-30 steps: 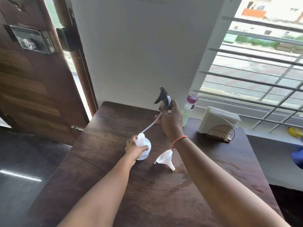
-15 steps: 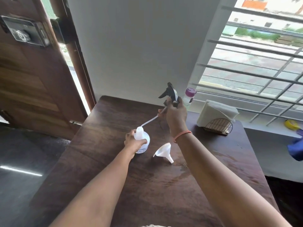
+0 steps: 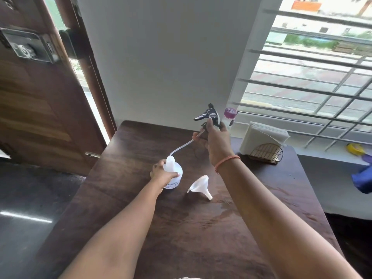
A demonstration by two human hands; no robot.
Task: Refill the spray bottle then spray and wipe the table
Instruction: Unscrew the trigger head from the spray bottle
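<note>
One spray bottle (image 3: 172, 174), one spray head (image 3: 209, 115), one funnel (image 3: 199, 186), two hands

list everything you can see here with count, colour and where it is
spray bottle: 1, clear white, upright on the table, left of the funnel
spray head: 1, black, lifted off the bottle, its thin tube still running into the neck
funnel: 1, white, lying on its side on the table
table: 1, dark brown wood, with a wet patch near the funnel
refill bottle: 1, clear with purple cap, at the table's far edge by the window
napkin holder: 1, gold wire, far right corner, holding white napkins
door: 1, brown wood, left
window grille: 1, grey, right
left hand: 1, grips the spray bottle
right hand: 1, holds the spray head
</note>
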